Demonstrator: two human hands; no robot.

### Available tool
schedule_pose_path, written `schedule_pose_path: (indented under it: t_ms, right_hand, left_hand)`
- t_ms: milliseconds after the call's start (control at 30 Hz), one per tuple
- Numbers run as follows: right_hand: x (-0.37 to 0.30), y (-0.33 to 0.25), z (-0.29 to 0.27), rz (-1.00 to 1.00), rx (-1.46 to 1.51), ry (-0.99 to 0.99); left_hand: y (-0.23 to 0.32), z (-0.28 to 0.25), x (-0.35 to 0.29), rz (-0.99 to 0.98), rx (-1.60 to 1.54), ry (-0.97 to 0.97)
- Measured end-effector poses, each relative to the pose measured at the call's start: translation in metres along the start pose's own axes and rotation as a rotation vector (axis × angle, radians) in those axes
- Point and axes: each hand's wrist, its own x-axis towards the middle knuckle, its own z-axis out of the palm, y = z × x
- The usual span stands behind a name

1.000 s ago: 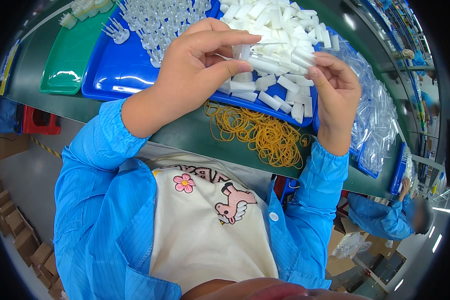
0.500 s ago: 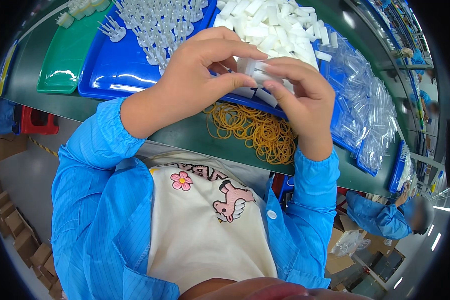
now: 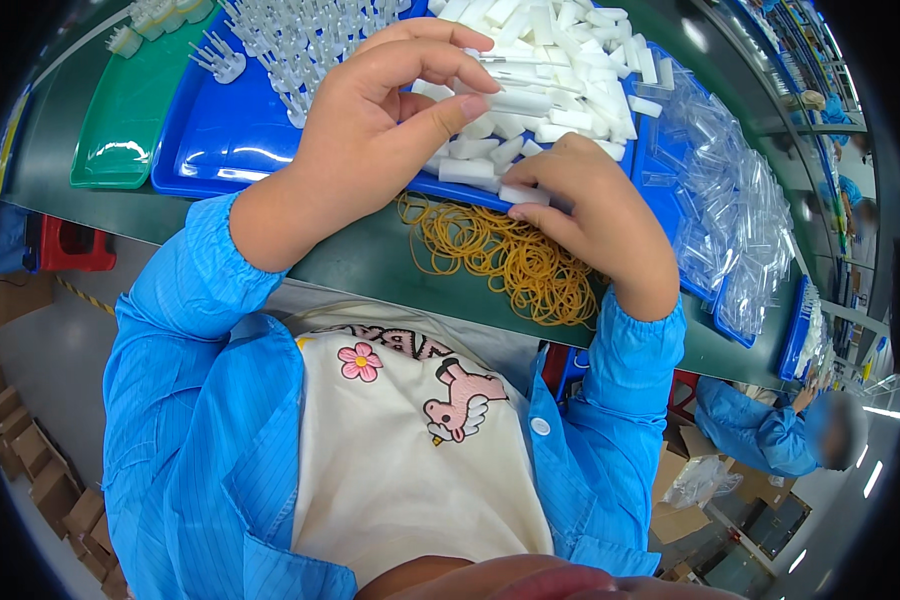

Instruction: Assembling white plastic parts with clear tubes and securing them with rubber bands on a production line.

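Observation:
My left hand (image 3: 370, 120) is closed, thumb and fingers pinching a pale pronged part (image 3: 492, 62) whose thin pins point to the right. A white block (image 3: 515, 101) lies along these pins; the base is mostly hidden by my fingers. Lower and to the right, my right hand (image 3: 605, 210) pinches another white block (image 3: 523, 194) at the near edge of the pile of white blocks (image 3: 570, 70). That pile fills a blue tray (image 3: 470, 193) behind both hands.
Several upright pronged parts (image 3: 290, 40) stand in a blue tray (image 3: 205, 150) at left, beside a green tray (image 3: 115, 150). Yellow rubber bands (image 3: 510, 262) lie on the green table in front. Clear plastic pieces (image 3: 730, 190) are heaped at right. A co-worker (image 3: 760, 425) sits far right.
My hands have come apart. The left moved slightly up and left with the pronged part; the right moved down to the pile's near edge and took hold of a white block.

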Motion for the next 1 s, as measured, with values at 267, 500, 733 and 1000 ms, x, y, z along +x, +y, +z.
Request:
schedule_pose_path:
  t_ms: [267, 500, 733, 1000]
  right_hand:
    - [-0.004, 0.014, -0.003, 0.074, 0.189, 0.415]
    - [-0.007, 0.028, -0.01, 0.2, 0.685, 0.699]
    - [-0.004, 0.03, -0.004, 0.132, 0.872, 0.778]
    - [-0.003, 0.02, -0.001, 0.169, 0.909, 0.634]
  left_hand:
    - [0.003, -0.003, -0.002, -0.06, 0.038, -0.078]
    - [0.01, 0.0, -0.002, -0.09, 0.081, -0.059]
    - [0.008, -0.001, -0.002, -0.075, 0.144, -0.075]
    - [0.011, 0.001, -0.002, -0.098, 0.158, -0.111]
